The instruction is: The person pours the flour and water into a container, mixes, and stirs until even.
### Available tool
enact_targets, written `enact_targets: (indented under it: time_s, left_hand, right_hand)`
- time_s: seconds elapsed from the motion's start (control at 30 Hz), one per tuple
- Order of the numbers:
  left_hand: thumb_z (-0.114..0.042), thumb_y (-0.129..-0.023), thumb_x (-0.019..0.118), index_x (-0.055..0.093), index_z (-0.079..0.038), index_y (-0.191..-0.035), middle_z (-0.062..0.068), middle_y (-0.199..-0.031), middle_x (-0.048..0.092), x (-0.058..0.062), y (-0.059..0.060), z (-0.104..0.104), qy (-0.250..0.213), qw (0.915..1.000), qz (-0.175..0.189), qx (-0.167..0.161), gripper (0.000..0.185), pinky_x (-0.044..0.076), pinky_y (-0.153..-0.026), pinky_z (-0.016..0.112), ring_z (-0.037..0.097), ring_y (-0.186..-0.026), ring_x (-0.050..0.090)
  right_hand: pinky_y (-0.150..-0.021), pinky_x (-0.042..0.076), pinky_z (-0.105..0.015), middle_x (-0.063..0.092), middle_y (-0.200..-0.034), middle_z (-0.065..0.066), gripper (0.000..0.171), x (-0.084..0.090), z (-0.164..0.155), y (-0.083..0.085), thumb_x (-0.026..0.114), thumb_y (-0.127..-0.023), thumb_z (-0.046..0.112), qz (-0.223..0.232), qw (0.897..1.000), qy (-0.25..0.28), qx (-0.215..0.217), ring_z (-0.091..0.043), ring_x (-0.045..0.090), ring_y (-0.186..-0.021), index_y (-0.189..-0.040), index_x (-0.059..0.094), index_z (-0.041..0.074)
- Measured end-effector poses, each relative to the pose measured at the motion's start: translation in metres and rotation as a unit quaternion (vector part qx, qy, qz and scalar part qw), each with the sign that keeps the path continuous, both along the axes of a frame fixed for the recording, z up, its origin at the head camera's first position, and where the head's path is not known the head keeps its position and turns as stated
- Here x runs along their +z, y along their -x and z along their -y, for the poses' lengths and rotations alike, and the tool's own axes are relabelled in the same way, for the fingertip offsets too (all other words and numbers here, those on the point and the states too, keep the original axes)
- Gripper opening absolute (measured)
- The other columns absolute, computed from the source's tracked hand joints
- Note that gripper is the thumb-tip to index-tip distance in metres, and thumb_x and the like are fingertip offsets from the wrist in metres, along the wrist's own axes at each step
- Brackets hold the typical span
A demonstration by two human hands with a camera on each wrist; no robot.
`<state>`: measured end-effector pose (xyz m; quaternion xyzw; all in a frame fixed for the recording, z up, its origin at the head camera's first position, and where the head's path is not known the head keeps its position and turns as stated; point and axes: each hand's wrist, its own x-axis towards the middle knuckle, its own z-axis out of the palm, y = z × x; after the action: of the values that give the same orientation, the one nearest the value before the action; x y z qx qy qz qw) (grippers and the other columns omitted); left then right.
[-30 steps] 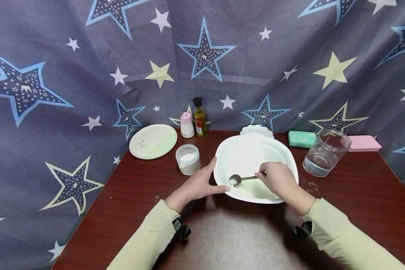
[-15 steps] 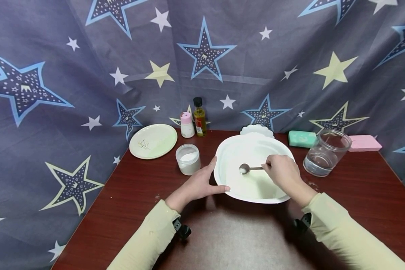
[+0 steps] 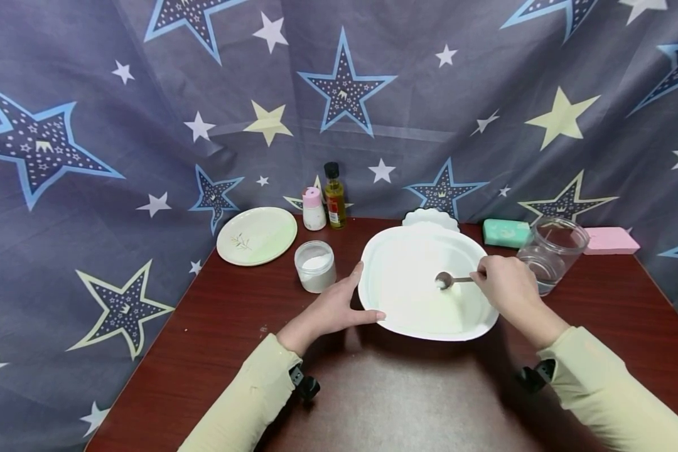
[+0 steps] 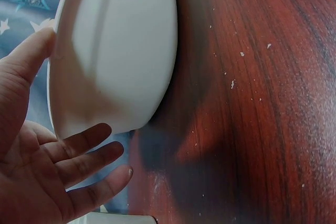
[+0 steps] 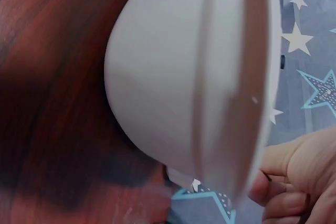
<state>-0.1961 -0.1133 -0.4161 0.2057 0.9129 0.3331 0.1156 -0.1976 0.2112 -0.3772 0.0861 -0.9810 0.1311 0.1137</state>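
Observation:
A white oval basin [image 3: 407,270] stands in the middle of the table in the head view. My left hand [image 3: 332,307] rests against its left side, thumb on the rim and fingers fairly straight; the left wrist view shows these fingers [image 4: 92,192] spread beside the wall. My right hand [image 3: 508,285] pinches the handle of a dark measuring spoon [image 3: 445,280] over the basin's right part. Some white powder sits in the spoon's bowl. In the right wrist view the basin wall [image 5: 157,66] hides the spoon, and curled fingers [image 5: 286,203] show beside the rim.
A clear jar of white powder [image 3: 315,269] stands left of the basin, near a plate [image 3: 257,235], a pink-capped shaker [image 3: 313,210] and an oil bottle [image 3: 335,198]. Behind is a scalloped white dish [image 3: 431,218]. A glass jar [image 3: 559,251] and green [image 3: 505,233] and pink [image 3: 610,240] blocks stand right.
My right hand has carried the spoon from the basin's near left part to its right part, slightly farther back. The left hand has stayed at the rim.

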Motion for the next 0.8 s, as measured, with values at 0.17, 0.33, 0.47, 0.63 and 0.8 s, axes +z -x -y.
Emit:
enact_targets:
  time_s: [0.17, 0.33, 0.47, 0.63, 0.8]
  left_hand:
    - [-0.061, -0.077, 0.073, 0.008, -0.014, -0.158, 0.007, -0.159, 0.024, 0.000, 0.000, 0.000, 0.000, 1.0000, 0.002, 0.000, 0.114, 0.033, -0.109, 0.038, 0.018, -0.140, 0.032]
    - [-0.061, -0.078, 0.073, 0.008, -0.014, -0.158, 0.006, -0.159, 0.023, 0.001, 0.000, -0.001, 0.002, 1.0000, 0.003, -0.001, 0.114, 0.032, -0.110, 0.037, 0.018, -0.140, 0.031]
    - [-0.061, -0.078, 0.073, 0.008, -0.014, -0.158, 0.007, -0.159, 0.024, 0.001, 0.000, -0.001, 0.004, 1.0000, 0.003, 0.001, 0.113, 0.033, -0.110, 0.037, 0.018, -0.140, 0.032]
    - [-0.060, -0.078, 0.073, 0.007, -0.013, -0.158, 0.009, -0.158, 0.025, 0.001, 0.000, -0.001, 0.005, 1.0000, 0.001, 0.000, 0.114, 0.032, -0.110, 0.037, 0.019, -0.140, 0.032]
    - [-0.060, -0.078, 0.073, 0.007, -0.013, -0.158, 0.010, -0.158, 0.025, 0.001, 0.000, -0.001, 0.001, 1.0000, 0.005, 0.001, 0.114, 0.032, -0.110, 0.037, 0.019, -0.141, 0.031]
  right_hand:
    - [-0.046, 0.040, -0.043, 0.063, -0.063, -0.005, 0.011, 0.008, -0.008, -0.007, 0.074, -0.083, 0.010, 0.016, 1.000, -0.008, 0.006, -0.029, 0.056, -0.056, -0.073, 0.070, 0.006]
    - [-0.046, 0.038, -0.040, 0.061, -0.061, -0.001, 0.013, 0.018, -0.010, -0.015, 0.076, -0.081, 0.011, 0.028, 0.999, -0.016, 0.026, -0.022, 0.052, -0.053, -0.070, 0.070, 0.010]
    - [-0.046, 0.037, -0.037, 0.057, -0.058, 0.003, 0.015, 0.023, -0.010, -0.020, 0.076, -0.081, 0.012, 0.042, 0.998, -0.022, 0.043, -0.018, 0.048, -0.052, -0.068, 0.069, 0.012]
    - [-0.050, 0.037, -0.035, 0.054, -0.056, 0.007, 0.018, 0.023, -0.010, -0.022, 0.075, -0.082, 0.016, 0.067, 0.995, -0.020, 0.072, -0.016, 0.046, -0.052, -0.067, 0.068, 0.014]
    - [-0.054, 0.038, -0.034, 0.056, -0.058, 0.008, 0.017, 0.015, -0.005, -0.019, 0.076, -0.084, 0.018, 0.078, 0.992, -0.003, 0.096, -0.013, 0.047, -0.053, -0.068, 0.070, 0.013]
